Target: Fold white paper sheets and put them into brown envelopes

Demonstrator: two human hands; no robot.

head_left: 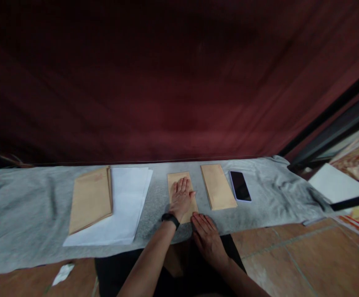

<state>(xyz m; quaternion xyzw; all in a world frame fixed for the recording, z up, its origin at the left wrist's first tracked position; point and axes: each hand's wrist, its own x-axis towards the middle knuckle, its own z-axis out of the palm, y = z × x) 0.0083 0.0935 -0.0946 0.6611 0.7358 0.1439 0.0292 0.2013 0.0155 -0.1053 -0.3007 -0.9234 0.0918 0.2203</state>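
My left hand [180,201], with a black band on its wrist, lies flat on a narrow brown paper envelope [193,208], fingers stretched toward its far end. The palm hides much of the envelope's middle. At the near right corner of that envelope, the fingertips of my right hand [208,236] rest with the fingers extended. Neither hand grips anything. Just to the right is a stack of similar brown envelopes [219,187], lying slightly turned.
A smartphone [240,186] lies beyond the stack. On the left, larger brown paper pieces [91,200] overlap white sheets [130,202]. Grey cloth [266,198] covers the narrow surface, backed by a dark red hanging [167,103]. A white scrap [63,274] is on the tiled floor.
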